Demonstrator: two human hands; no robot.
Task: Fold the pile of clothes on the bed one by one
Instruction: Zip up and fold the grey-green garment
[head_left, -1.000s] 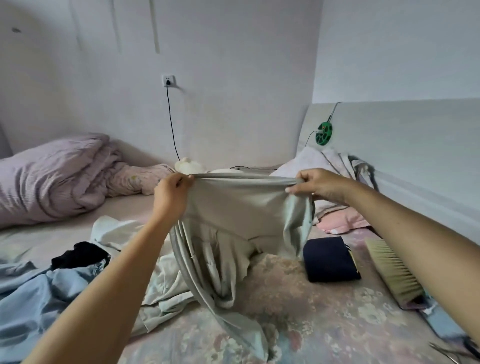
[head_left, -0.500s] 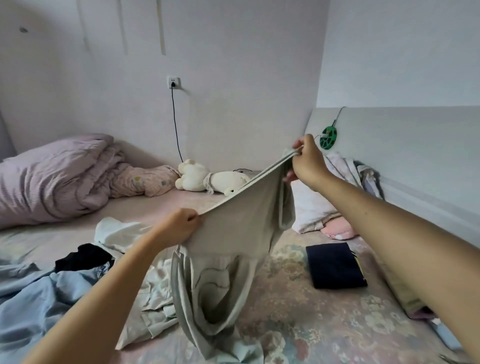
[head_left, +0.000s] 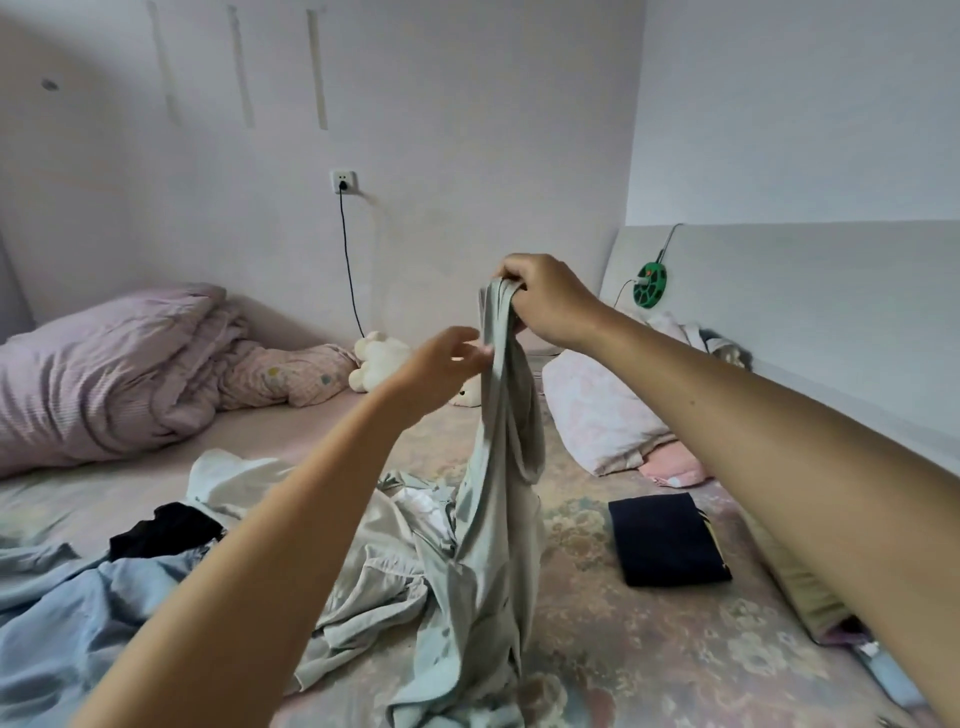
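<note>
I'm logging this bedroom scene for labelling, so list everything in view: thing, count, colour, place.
grey-green garment: 1, hanging from right hand, tail on bed
pale clothes pile: 1, off-white, bed centre
blue garment: 1, bed lower left
black garment: 1, beside blue one
folded dark item: 1, navy, bed right
duvet: 1, lilac, far left
pillows: 2, pink, right
plush toy: 1, cream, by wall
socket with cable: 1, white/black, wall
green reel: 1, headboard
left hand: touching garment
right hand: gripping garment top
</note>
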